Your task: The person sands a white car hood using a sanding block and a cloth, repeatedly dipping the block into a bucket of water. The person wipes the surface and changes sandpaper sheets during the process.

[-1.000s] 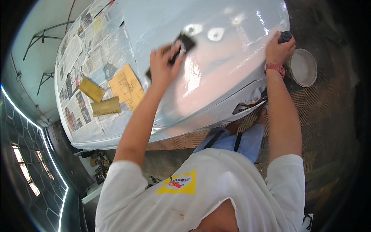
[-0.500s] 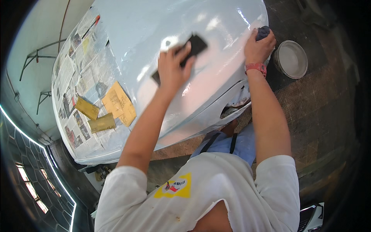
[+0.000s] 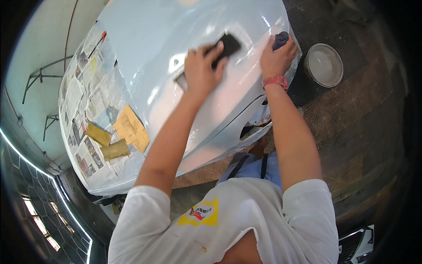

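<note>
My left hand (image 3: 201,72) grips a long black sanding block (image 3: 229,45), pressed flat on the pale grey-blue car hood (image 3: 176,26). The fingers curl over its far side, and its other end shows lighter, smeared by motion. Over at the hood's right edge, my right hand (image 3: 277,59) is closed round a bunched dark cloth or sponge (image 3: 280,40), resting on the panel. A red watch sits on that wrist. Wet shine and pinkish-white patches mark the hood between my hands.
Taped newspaper (image 3: 90,88) covers the glass at left, with yellow sandpaper sheets (image 3: 132,127) lying on it. A round bucket (image 3: 324,65) with pale liquid stands on the floor at right. Metal brackets (image 3: 41,77) stick out from the left wall. Another vehicle's front (image 3: 356,246) shows lower right.
The whole view has shifted slightly. My left hand has slid the sanding block a little to the right across the hood. My right hand keeps its place at the edge with the dark wad.
</note>
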Tool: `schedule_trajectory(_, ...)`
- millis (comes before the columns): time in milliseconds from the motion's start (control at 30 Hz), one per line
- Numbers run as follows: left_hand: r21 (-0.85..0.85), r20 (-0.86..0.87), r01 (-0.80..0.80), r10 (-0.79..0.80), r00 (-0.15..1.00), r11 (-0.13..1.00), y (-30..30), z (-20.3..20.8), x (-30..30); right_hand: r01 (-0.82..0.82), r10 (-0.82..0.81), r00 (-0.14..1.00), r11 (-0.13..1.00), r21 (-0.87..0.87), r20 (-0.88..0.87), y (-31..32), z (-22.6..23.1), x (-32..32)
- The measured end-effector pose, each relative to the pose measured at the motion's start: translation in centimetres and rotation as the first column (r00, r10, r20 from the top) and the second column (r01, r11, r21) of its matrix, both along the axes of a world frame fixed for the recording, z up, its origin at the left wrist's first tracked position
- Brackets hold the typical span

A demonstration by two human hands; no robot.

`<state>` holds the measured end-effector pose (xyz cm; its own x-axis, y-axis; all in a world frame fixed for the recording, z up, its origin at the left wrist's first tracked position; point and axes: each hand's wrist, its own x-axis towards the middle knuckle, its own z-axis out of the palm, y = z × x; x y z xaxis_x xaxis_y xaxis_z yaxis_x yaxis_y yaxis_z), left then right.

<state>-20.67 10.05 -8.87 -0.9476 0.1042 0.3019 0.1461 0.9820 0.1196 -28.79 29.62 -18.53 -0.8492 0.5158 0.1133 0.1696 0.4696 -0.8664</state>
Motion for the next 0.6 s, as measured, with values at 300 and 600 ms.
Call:
schedule_trajectory(300, 0.013, -0.020, 0.057, -0.057, 0.998, 0.998, 2.4, -1.6, -3.8, -0.072, 0.095, 0.981, 0.988, 0.135, -0.170, 0.5, -1.4, -0.1)
schedule_trajectory(600, 0.010, 0.074, -0.224, 0.223, 0.972, 0.974, -5.8, 7.3, 16.3, -0.273, 0.264, 0.962, 0.889, -0.368, -0.075, 14.3, -1.8, 3.7)
